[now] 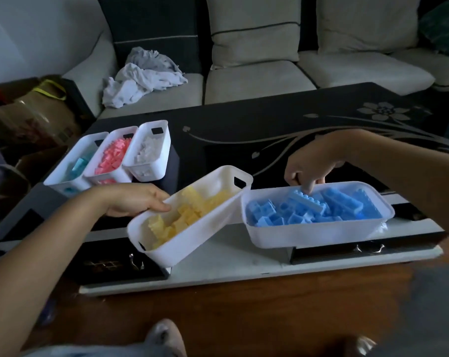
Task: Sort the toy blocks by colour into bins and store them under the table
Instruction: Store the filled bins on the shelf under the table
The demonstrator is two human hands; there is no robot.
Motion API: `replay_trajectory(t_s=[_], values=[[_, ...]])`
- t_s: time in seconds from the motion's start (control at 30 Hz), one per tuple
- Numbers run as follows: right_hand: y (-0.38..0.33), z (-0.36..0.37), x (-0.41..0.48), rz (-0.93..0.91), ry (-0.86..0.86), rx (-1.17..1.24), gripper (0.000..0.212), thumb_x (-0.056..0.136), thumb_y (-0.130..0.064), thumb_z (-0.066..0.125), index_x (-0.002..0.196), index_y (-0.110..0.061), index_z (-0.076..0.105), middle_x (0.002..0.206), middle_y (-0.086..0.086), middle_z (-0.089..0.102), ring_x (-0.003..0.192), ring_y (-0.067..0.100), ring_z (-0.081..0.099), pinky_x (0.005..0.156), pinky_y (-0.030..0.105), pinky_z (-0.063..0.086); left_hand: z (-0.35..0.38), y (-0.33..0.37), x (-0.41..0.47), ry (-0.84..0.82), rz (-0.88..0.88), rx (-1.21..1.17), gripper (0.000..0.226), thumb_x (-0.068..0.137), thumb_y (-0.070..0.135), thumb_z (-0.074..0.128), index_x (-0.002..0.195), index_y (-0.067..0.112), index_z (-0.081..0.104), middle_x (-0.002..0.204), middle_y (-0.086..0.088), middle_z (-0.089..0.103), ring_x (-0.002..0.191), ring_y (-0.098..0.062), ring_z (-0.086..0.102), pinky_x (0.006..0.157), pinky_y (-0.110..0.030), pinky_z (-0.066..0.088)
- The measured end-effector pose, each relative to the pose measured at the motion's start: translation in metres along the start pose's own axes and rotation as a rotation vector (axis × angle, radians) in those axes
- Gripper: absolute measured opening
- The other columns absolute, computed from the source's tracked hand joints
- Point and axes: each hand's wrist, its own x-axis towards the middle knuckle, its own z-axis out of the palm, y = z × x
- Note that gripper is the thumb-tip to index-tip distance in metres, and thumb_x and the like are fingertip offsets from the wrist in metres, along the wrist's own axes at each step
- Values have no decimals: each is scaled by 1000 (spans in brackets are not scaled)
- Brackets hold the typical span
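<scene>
My left hand grips the left long rim of a white bin of yellow blocks, which is tilted and juts past the table's front edge. My right hand grips the far rim of a white bin of blue blocks, thumb inside it; this bin also overhangs the front edge. At the table's left end stand three more white bins: light blue blocks, pink blocks and white blocks.
The dark glass table has a flower pattern and drawers in its front. Behind it is a sofa with crumpled cloth. A cardboard box with bags stands at the left. My feet rest on the wooden floor.
</scene>
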Motion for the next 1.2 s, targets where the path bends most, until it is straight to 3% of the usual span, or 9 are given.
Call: replay_trajectory(t_s=[0.17, 0.37, 0.47, 0.53, 0.6, 0.73, 0.97, 1.07, 1.2], values=[[-7, 41, 13, -83, -65, -135, 17, 79, -21, 68, 70, -22, 54, 80, 2, 62, 79, 23, 64, 67, 32, 48, 9, -25, -4, -63, 94, 120, 25, 95, 17, 54, 106, -2, 64, 106, -16, 70, 96, -23, 67, 84, -31, 52], [-4, 85, 27, 4, -133, -212, 10, 86, -23, 64, 85, -18, 56, 89, 0, 57, 80, 17, 52, 57, 19, 36, 22, -42, 18, -249, 129, 152, 37, 79, 54, 61, 98, 24, 71, 100, 8, 72, 99, -6, 64, 92, -23, 49], [-7, 98, 35, -9, -46, -241, 14, 88, -26, 62, 99, -17, 61, 93, -2, 54, 83, 15, 48, 59, 20, 33, 30, -55, 38, -270, 74, 257, 25, 95, 34, 53, 104, 17, 68, 104, 7, 67, 100, -6, 60, 95, -25, 45], [-10, 109, 41, -20, 59, -234, 5, 89, -26, 60, 86, -22, 59, 93, -1, 54, 84, 14, 45, 64, 21, 32, 39, -64, 51, -306, 0, 306, 23, 99, 25, 46, 110, 19, 65, 112, 7, 67, 105, -5, 61, 97, -23, 46], [-13, 128, 53, -39, 72, -230, 25, 91, -23, 55, 69, -26, 44, 91, -2, 50, 84, 14, 43, 67, 22, 31, 47, -75, 62, -345, -56, 318, 23, 100, 24, 44, 109, 27, 65, 113, 10, 68, 107, -5, 62, 96, -24, 48], [-20, 161, 84, -62, 43, -238, 14, 94, -18, 49, 98, -15, 61, 91, -1, 49, 83, 14, 44, 72, 23, 34, 61, -103, 87, -343, -137, 333, 26, 99, 29, 45, 117, 27, 64, 117, 10, 66, 110, -7, 61, 101, -30, 47], [-39, 196, 151, 231, 99, 207, 27, 93, -16, 50, 113, 0, 58, 97, 9, 62, 98, 23, 63, 76, 26, 49, 83, -153, 134, -249, -272, -165, 24, 100, 16, 43, 119, 13, 58, 120, -8, 64, 108, -19, 63, 91, -29, 52], [-62, 207, 179, 374, 182, 487, 24, 96, -13, 45, 116, -3, 54, 85, 3, 54, 79, 17, 54, 67, 22, 43, 110, -172, 161, -72, -282, -470, 27, 98, 12, 47, 121, 2, 57, 112, -15, 65, 102, -28, 64, 95, -42, 49], [-77, 219, 208, 530, 295, 739, 26, 97, -8, 41, 121, -4, 51, 107, 10, 61, 88, 20, 61, 71, 25, 49, 144, -173, 189, 175, -290, -610, 28, 100, 10, 42, 119, -5, 57, 96, -15, 66, 88, -30, 64, 86, -45, 50]])
